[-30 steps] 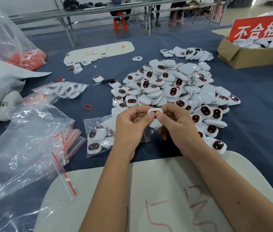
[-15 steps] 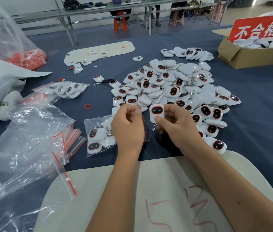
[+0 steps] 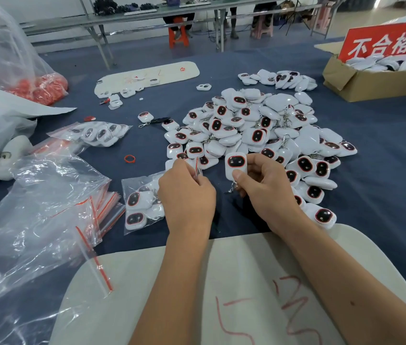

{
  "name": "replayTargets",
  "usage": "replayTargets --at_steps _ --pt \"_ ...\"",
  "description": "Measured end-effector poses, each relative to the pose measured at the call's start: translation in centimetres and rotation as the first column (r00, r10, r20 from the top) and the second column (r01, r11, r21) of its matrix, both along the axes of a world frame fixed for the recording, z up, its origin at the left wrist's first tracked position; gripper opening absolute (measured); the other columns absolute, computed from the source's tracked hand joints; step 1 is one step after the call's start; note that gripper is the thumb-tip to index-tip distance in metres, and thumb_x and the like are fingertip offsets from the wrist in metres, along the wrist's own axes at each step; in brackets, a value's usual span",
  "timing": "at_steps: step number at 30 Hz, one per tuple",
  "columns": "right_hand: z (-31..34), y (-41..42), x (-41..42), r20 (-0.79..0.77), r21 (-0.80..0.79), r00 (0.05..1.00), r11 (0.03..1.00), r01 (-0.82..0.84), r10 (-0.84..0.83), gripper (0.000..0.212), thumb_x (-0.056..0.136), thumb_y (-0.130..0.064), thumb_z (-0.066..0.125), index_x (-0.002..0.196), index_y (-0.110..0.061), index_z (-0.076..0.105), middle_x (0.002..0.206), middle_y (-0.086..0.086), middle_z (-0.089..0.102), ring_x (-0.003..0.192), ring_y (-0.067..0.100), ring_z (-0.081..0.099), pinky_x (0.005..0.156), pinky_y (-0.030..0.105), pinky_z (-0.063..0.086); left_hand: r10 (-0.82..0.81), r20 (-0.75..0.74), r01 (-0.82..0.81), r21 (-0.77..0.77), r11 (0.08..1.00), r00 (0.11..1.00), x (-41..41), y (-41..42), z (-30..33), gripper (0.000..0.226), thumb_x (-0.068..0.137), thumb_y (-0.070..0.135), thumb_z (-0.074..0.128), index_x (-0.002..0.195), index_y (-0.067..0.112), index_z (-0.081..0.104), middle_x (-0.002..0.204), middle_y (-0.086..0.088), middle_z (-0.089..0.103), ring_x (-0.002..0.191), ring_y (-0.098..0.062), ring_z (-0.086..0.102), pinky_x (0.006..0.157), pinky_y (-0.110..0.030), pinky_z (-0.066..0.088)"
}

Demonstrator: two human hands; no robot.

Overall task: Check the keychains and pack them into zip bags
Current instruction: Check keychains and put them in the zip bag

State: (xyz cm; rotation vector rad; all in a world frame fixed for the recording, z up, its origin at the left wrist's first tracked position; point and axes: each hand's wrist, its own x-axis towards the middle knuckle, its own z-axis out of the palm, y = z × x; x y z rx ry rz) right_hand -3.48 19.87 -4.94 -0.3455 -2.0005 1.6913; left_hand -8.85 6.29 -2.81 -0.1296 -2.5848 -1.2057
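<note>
Pinching a keychain (image 3: 235,165) face-up, the right hand (image 3: 266,190) readies it for the bag (image 3: 142,202), whose mouth the left hand (image 3: 187,195) pinches.

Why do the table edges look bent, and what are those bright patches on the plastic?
Head view: the wide-angle lens bows the far benches; overhead light glares off the clear plastic bags; the held keychain stays sharp, with soft shadows beneath both hands.

A white keychain (image 3: 235,166) with a red-rimmed dark face stood upright just beside a part-filled zip bag (image 3: 144,202), before the keychain pile (image 3: 254,130).
</note>
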Motion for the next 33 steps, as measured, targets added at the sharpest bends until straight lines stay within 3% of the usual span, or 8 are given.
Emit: replayTargets --at_steps 7,11,14,20,22,26,29,33 --pt "0.6 -0.5 0.4 -0.053 -0.03 0.989 0.99 -0.139 0.137 0.026 0.106 -0.002 0.051 0.116 -0.018 0.069 0.084 -0.001 0.071 0.075 0.017 0.07 0.072 0.028 0.061 -0.183 0.108 0.159 0.197 0.967 0.977 -0.4 -0.6 0.5 0.02 0.085 0.003 0.064 0.071 0.016 0.072 0.064 0.001 0.071 0.065 -0.017 0.071 0.07 -0.037 0.061" --pt "0.5 -0.9 0.6 -0.015 0.112 0.99 0.985 -0.134 0.137 0.02 0.102 -0.005 0.059 0.115 -0.02 0.061 0.084 0.001 0.07 0.06 0.023 0.065 0.058 0.036 0.054 -0.317 0.152 0.255 0.327 0.91 0.936 -0.5 -1.0 0.8 0.019 0.089 0.001 0.064 0.075 0.011 0.071 0.059 -0.001 0.07 0.05 -0.013 0.067 0.052 -0.026 0.053" --pt "0.4 -0.8 0.5 0.015 0.226 0.997 0.971 -0.074 0.073 0.018 0.097 -0.006 0.065 0.105 -0.022 0.066 0.074 0.002 0.068 0.059 0.033 0.056 0.058 0.037 0.046 -0.309 0.067 0.279 0.284 0.918 0.949 -0.8 -1.2 0.9 0.019 0.085 0.004 0.065 0.071 0.016 0.07 0.059 0.0 0.068 0.056 -0.018 0.067 0.056 -0.03 0.054" --pt "0.5 -1.4 0.5 0.022 0.465 0.996 0.881 -0.084 0.084 0.019 0.092 -0.003 0.063 0.102 -0.011 0.077 0.068 -0.009 0.061 0.067 0.007 0.052 0.068 0.029 0.043 -0.358 -0.125 0.373 0.13 0.918 0.925 -0.7 -1.5 0.9 0.021 0.08 0.006 0.07 0.069 0.024 0.067 0.063 0.01 0.066 0.061 -0.006 0.062 0.057 -0.012 0.046" --pt "0.2 -1.4 0.4 0.008 0.411 1.0 0.911 -0.024 0.023 0.015 0.093 -0.007 0.071 0.107 -0.012 0.073 0.065 -0.013 0.057 0.062 0.008 0.053 0.07 0.026 0.05 -0.361 -0.147 0.379 0.128 0.916 0.921 -0.7 -1.5 0.9 0.021 0.08 0.007 0.071 0.07 0.025 0.067 0.065 0.01 0.066 0.062 -0.008 0.062 0.057 -0.012 0.046" --pt "0.3 -1.4 0.7 -0.089 0.296 0.995 0.955 -0.021 0.049 0.017 0.089 -0.01 0.081 0.104 -0.013 0.073 0.078 0.003 0.07 0.067 0.021 0.062 0.066 0.029 0.055 -0.353 -0.178 0.383 0.179 0.906 0.919 -0.6 -1.5 1.1 0.021 0.081 0.005 0.071 0.071 0.024 0.069 0.068 0.012 0.067 0.06 -0.008 0.063 0.057 -0.013 0.048" --pt "0.5 -1.5 0.9 -0.113 0.248 0.983 0.962 -0.115 0.147 0.025 0.091 -0.004 0.077 0.114 -0.012 0.07 0.082 -0.003 0.074 0.058 0.014 0.064 0.063 0.024 0.053 -0.335 -0.202 0.378 0.244 0.893 0.92 -0.4 -1.3 1.4 0.018 0.082 0.004 0.072 0.074 0.019 0.07 0.066 0.009 0.067 0.058 -0.007 0.061 0.057 -0.015 0.049" --pt "0.9 -1.9 1.3 -0.074 0.154 0.958 0.952 -0.264 0.277 0.025 0.097 0.006 0.063 0.112 -0.014 0.063 0.095 -0.002 0.079 0.051 0.025 0.068 0.059 0.029 0.055 -0.283 -0.226 0.345 0.317 0.883 0.932 -0.3 -1.3 1.7 0.015 0.083 0.004 0.073 0.077 0.018 0.07 0.066 0.009 0.067 0.059 -0.005 0.06 0.059 -0.015 0.05"
